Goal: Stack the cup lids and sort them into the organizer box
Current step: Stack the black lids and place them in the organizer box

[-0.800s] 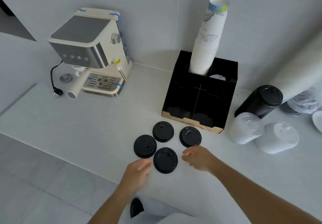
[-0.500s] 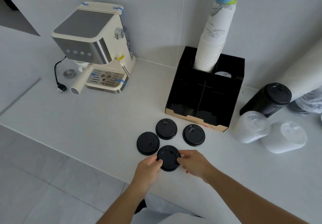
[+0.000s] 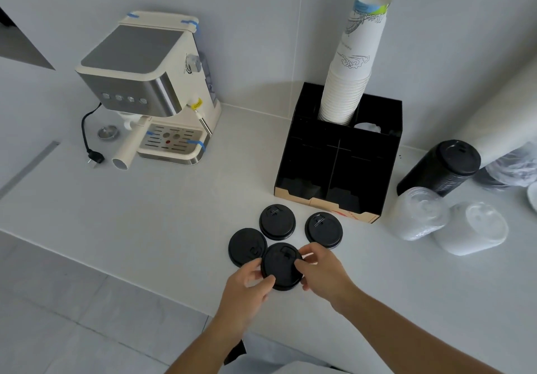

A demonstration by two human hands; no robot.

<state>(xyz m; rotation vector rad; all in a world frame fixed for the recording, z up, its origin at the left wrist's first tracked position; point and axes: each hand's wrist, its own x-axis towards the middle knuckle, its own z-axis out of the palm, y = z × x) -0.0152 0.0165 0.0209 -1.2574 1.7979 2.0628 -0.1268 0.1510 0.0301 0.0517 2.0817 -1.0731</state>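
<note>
Gripping change: both hands had closed in from apart onto the nearest lid point(image 3: 281, 269), so stacking had likely begun.
Left hand point(image 3: 245, 289): fingers narrow, pinching that lid's left edge.
Nearest lid: on the counter point(image 3: 151, 222), overlapping the left lid point(image 3: 245, 245).
Right hand point(image 3: 322, 272): fingers curled on its right rim.
Organizer box point(image 3: 340, 152): beyond, front compartments without lids.

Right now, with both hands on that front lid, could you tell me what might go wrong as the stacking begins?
1. The held lid overlaps the left lid; lifting may drag or flip it.
2. Both hands, left hand and right hand, pinch only the rim, so the lid could slip.
3. The tall paper cup stack leans out of the organizer box; a bump while loading lids could topple it.
</note>
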